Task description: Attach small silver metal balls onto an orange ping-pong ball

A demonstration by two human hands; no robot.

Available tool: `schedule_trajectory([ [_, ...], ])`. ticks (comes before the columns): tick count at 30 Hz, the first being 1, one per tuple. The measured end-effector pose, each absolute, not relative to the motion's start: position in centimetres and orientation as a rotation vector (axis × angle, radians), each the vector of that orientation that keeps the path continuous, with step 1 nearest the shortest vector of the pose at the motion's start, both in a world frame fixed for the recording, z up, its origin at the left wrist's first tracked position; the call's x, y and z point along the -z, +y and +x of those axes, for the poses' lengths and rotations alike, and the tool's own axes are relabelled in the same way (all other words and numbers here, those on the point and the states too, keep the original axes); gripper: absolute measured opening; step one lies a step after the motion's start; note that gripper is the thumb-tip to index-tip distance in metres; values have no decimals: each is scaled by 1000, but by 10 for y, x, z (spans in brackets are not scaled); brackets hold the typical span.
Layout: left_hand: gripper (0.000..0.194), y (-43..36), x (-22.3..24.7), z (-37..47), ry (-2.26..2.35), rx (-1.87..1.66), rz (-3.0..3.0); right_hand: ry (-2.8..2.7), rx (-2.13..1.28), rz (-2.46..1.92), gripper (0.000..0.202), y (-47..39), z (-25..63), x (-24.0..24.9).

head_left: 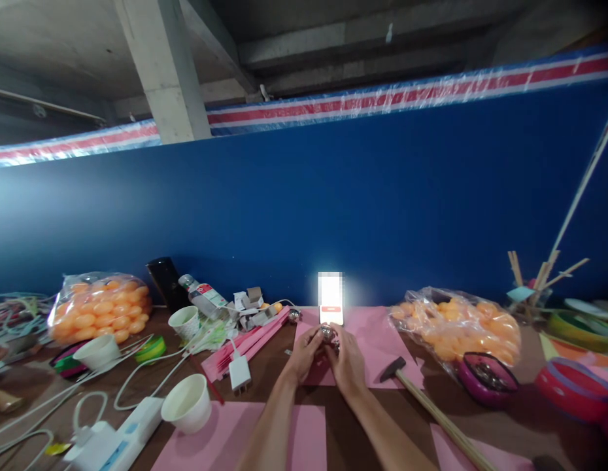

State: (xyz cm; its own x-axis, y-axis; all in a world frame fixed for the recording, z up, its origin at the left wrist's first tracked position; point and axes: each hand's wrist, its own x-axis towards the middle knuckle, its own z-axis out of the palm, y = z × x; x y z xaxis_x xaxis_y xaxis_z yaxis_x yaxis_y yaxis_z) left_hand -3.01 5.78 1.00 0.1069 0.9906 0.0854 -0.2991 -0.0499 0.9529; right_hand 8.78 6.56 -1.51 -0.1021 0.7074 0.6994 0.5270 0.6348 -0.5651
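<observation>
Over pink paper (377,333), my left hand (304,354) and my right hand (347,361) come together around a shiny silver ball (326,333). Fingers of both hands are closed on it, and they partly hide it. Just behind them a phone (331,297) stands upright with its screen lit. A similar shiny silver round thing (295,316) lies to the left of the phone. To the right of my right hand rests a hammer (426,407) with a wooden handle, its head lying on the pink sheet.
Bags of orange balls stand left (105,311) and right (461,327). A purple bowl (485,386) holds small metal pieces. Paper cups (187,405), a power strip (137,428), cables, a charger (239,373) and pink strips (250,343) crowd the left. A blue wall (304,209) closes the back.
</observation>
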Motion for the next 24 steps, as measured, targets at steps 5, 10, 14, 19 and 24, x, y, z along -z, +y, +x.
schedule_trajectory([
  [5,49,58,-9,-30,878,-1324,1106,-1756,-214,-979,32,66,88,13],
  [10,51,61,-7,-31,911,-1359,1166,-1755,-200,-971,33,64,89,8],
  [14,44,61,-9,-31,938,-1389,1247,-1767,-213,-959,33,61,88,4],
  [19,42,59,-12,-30,945,-1348,1278,-1779,-193,-965,42,62,88,5],
  [24,41,61,-6,-31,951,-1283,1215,-1808,-221,-922,49,64,89,8],
])
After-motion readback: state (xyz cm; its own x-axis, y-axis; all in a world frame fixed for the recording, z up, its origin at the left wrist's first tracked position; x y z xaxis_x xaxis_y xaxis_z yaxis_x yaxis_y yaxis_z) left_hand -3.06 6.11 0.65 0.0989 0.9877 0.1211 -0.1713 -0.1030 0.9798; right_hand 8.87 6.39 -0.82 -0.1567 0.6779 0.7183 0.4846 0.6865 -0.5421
